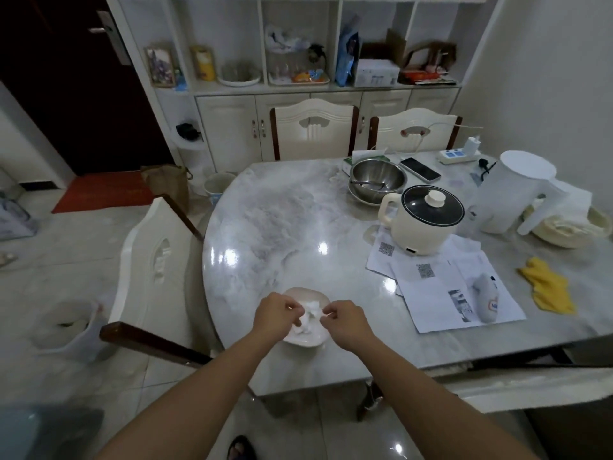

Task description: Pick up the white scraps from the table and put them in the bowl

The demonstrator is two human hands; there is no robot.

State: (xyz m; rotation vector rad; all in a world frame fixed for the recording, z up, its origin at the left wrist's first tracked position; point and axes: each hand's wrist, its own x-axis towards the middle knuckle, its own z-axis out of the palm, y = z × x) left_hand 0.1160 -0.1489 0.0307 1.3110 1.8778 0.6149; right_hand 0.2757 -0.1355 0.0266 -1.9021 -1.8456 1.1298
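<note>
Two hands over one bowl, white scraps between them.

One shallow white bowl (305, 340), wavy-rimmed, near the front edge of the glossy marbled table (265, 220). Left hand (275, 315) and right hand (345, 322), fingers curled in, each pinching a side of one crumpled, soft-looking clump of scraps (310, 315) held just above the bowl; more white sits inside, count unclear. Also on the table: two nested steel bowls (378, 180), one cream pot (423, 219) with dark round lid, one white jug (517, 194), several printed sheets (441, 290), one yellow cloth (547, 287).
</note>
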